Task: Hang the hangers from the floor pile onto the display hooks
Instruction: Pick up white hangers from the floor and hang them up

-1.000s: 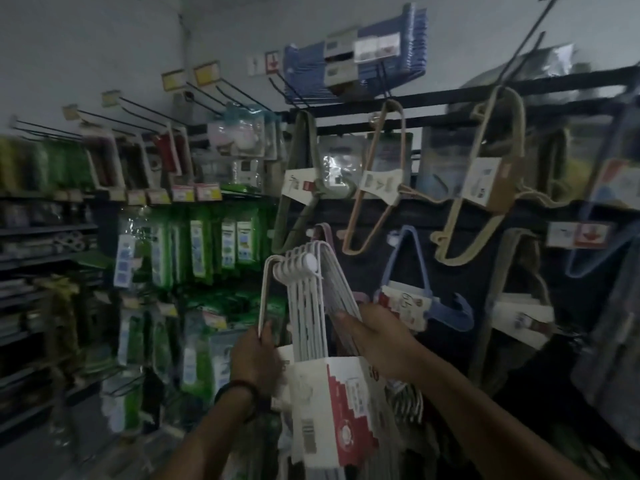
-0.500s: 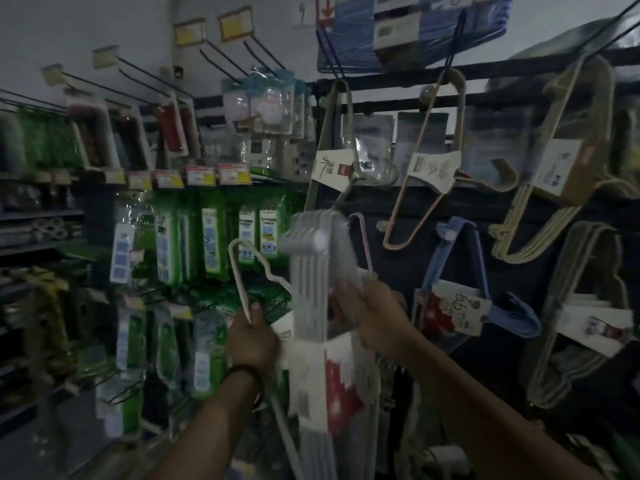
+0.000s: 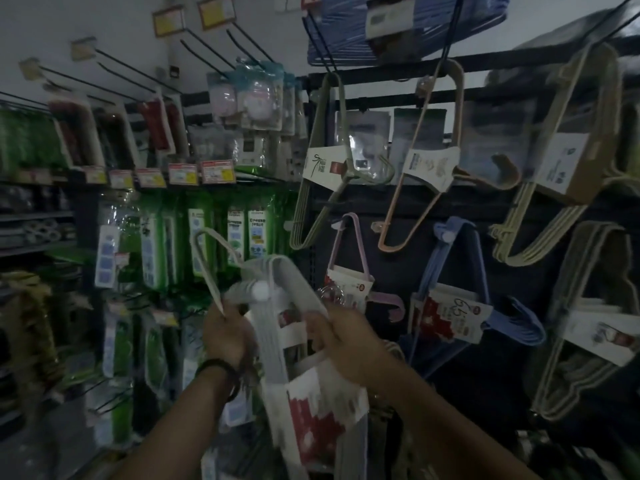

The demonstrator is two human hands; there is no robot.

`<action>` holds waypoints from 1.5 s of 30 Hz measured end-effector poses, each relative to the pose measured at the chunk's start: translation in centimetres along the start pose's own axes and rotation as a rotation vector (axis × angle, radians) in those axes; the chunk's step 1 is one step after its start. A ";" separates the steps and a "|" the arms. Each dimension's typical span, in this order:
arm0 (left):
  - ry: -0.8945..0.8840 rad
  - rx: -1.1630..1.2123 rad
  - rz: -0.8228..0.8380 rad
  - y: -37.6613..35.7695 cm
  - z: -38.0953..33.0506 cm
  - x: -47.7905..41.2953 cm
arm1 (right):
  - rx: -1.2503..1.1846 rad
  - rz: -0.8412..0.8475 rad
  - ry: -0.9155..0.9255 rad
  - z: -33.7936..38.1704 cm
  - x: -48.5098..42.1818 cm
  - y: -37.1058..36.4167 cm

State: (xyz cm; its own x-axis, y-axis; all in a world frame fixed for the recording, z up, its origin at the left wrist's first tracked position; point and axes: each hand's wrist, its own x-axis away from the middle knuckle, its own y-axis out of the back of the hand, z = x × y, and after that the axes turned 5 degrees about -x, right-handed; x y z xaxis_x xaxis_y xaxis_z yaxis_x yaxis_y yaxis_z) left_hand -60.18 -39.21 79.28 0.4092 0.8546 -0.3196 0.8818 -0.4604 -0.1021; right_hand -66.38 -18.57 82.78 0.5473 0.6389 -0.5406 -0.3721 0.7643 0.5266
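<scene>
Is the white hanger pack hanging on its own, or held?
Held: left hand and right hand grip the pack. Whether it also hangs: cannot tell.

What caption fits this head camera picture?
Left hand and right hand hold a white hanger pack beside hung blue hangers.

Narrow gap between green packets (image 3: 256, 233) and pink hangers (image 3: 349, 271).

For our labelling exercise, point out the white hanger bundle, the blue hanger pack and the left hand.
white hanger bundle (image 3: 270, 348): head view, on its bars.
blue hanger pack (image 3: 450, 317): head view, on its label.
left hand (image 3: 227, 337): head view, on its back.
</scene>
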 end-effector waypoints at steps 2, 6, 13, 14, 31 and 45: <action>-0.053 -0.124 -0.044 0.4 -1.0 -0.5 | 0.045 -0.077 -0.067 -0.5 -0.9 1.6; -0.196 -0.293 -0.057 1.9 -1.8 -1.7 | 0.147 -0.187 -0.096 -1.2 -2.6 4.3; -0.396 -0.475 0.004 3.5 -3.3 -2.5 | 0.505 -0.268 -0.124 -2.4 -5.7 5.2; -0.395 -0.498 0.009 3.7 -3.5 -2.4 | 0.548 -0.280 -0.115 -2.4 -5.9 5.1; -0.396 -0.631 0.189 3.9 -4.6 -1.8 | 0.758 -0.224 -0.043 -2.7 -8.4 3.2; -0.441 -0.629 0.277 0.7 -4.3 -2.1 | 0.584 -0.384 -0.273 -5.5 -9.0 5.3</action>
State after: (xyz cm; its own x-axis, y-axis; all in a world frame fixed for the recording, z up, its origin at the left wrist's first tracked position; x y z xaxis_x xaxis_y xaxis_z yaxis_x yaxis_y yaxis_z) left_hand -59.41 -40.32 83.93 0.6174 0.4959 -0.6107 0.7825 -0.3083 0.5409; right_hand -77.42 -19.79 86.79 0.7531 0.2340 -0.6149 0.2996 0.7101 0.6372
